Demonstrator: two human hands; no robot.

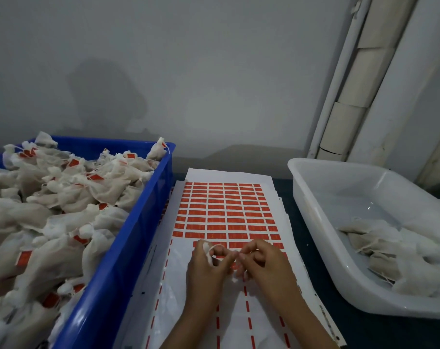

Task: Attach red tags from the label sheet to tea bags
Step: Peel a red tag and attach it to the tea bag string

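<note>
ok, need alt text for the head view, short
Two hands, left and right, meet over a white sheet of red rectangular labels, pinching a small white tea bag string between the fingertips. A blue plastic crate of tagged bags sits left, a white plastic tub of untagged bags right.

Blue crate (118, 248) cut off by left and bottom edges; its tagged tea bags (62, 197) run out of frame. White tub (314, 222) cut at right edge. Both forearms leave the bottom edge. Left hand (206, 270) and right hand (266, 265) cover part of label sheet (226, 212); whatever the fingertips pinch is too small to tell. Tag print unreadable.
</note>
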